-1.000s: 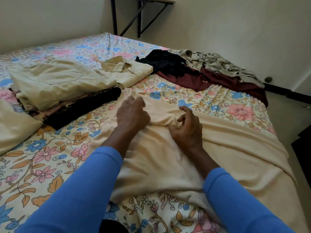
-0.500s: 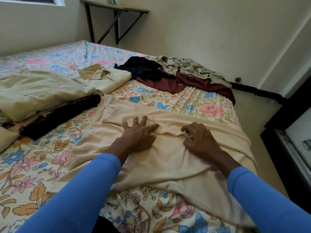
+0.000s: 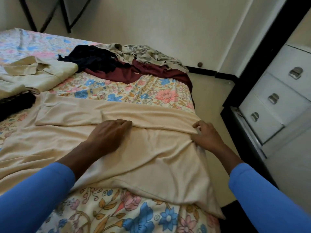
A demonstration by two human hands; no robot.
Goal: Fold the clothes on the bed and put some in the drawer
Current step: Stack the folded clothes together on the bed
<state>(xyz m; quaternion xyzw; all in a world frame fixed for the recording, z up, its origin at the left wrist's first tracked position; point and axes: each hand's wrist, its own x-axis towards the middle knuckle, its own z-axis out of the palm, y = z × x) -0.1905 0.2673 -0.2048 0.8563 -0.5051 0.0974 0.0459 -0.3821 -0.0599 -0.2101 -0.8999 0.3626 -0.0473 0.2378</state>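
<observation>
Cream garment [image 3: 151,158], hands [image 3: 107,137] [image 3: 207,137] wider apart now

L hand [image 3: 109,137]: fingertips blur at the fold of the cloth [image 3: 151,165], can't tell if on or under it. R hand [image 3: 207,137]: palm side hidden by bunched cloth. L sleeve [image 3: 33,195] & R sleeve [image 3: 265,199] cut off at bottom. Black garment [image 3: 15,103] & beige shirt [image 3: 33,78] cut off at left. Maroon top [image 3: 127,74] partly under dark pile [image 3: 90,59]. Drawers [image 3: 277,101] cut off at right, shelf legs [image 3: 48,15] at top. Round thing [image 3: 200,64] at wall base: too small to ID.
</observation>
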